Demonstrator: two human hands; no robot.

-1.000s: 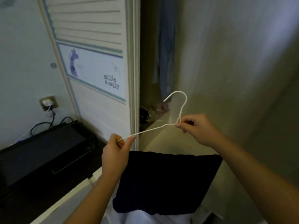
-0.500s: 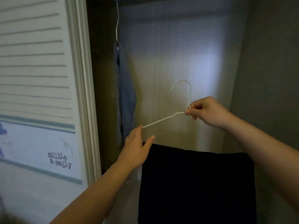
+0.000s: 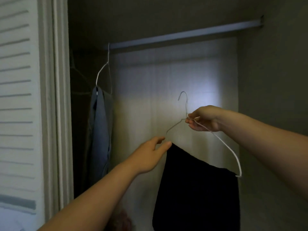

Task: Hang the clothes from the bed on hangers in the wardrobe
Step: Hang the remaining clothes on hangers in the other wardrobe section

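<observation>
Right hand (image 3: 205, 119) pinches hanger (image 3: 223, 143) neck; left hand (image 3: 148, 155) lightly touches its end.

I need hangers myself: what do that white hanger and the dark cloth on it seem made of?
The white hanger is probably thin metal wire with a smooth white coating; it is very slim and bent into shape. The dark cloth looks like soft matte fabric, maybe knit or fleece; it hangs limp with a fuzzy top edge, though dim light hides the weave.

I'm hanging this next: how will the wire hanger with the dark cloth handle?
Probably light: the right hand pinches the hanger by its neck. Thin wire, so likely springy. The cloth drapes limp and may slide toward the lower end.
</observation>
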